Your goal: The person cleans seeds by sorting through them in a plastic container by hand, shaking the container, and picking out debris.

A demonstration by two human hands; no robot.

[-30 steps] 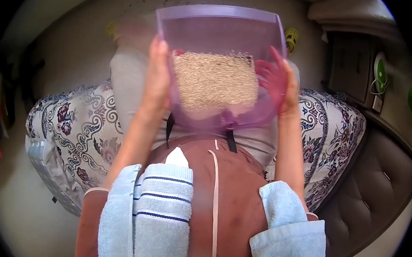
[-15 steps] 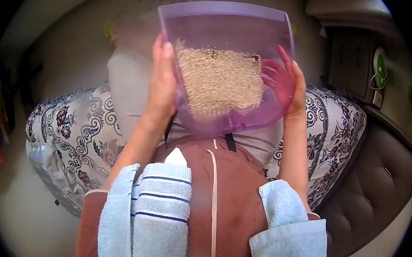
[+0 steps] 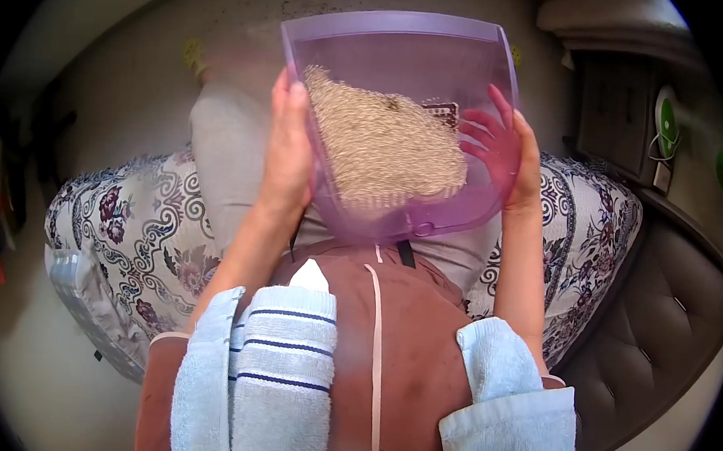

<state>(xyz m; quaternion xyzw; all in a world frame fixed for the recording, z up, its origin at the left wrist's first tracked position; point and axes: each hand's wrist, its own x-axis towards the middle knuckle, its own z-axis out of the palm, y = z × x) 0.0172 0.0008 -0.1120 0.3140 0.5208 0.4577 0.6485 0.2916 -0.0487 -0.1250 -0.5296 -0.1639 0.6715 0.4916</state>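
A see-through purple plastic bin (image 3: 396,23) is held up in front of my torso, over my lap. Pale, straw-coloured grains (image 3: 384,147) lie in a slanting heap on its bottom, a few darker bits among them. At the heap's upper right edge, a small dark patterned patch (image 3: 443,112) shows. My left hand (image 3: 290,141) is closed on the bin's left wall, thumb toward the rim. My right hand (image 3: 523,166) grips the right wall; its spread fingers show pink through the plastic. The grains' exact kind is unclear.
I sit on a bed with a floral-patterned cover (image 3: 139,231). A brown padded headboard (image 3: 664,330) curves along the right. Beyond it stands a dark cabinet (image 3: 613,101) with a green-and-white round object (image 3: 666,117). A light blue towel (image 3: 282,404) hangs over my shoulders.
The grains have shifted inside the bin, sliding from the upper right toward the lower left and baring the dark patterned patch. The bin has moved slightly down and right with both hands.
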